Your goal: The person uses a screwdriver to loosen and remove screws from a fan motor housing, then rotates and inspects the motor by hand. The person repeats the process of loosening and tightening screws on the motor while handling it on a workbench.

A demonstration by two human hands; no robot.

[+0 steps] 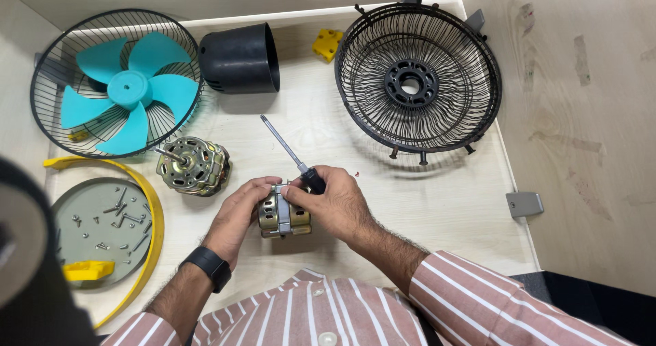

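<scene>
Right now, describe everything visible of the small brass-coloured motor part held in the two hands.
The small brass-coloured motor part is a squat, rounded metal block with a pale grey metal strap running down its middle and slots along its sides. It sits low on the pale wooden table, near the person's chest. The left hand cups its left side; the right hand presses on its top while also gripping a black-handled screwdriver. Its underside is hidden.

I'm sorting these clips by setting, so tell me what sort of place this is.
Probably a repair or assembly workbench for electric fans. A dismantled fan lies about: a teal fan blade in a wire guard, a second wire guard, a bare motor, and a tray of loose screws.
</scene>
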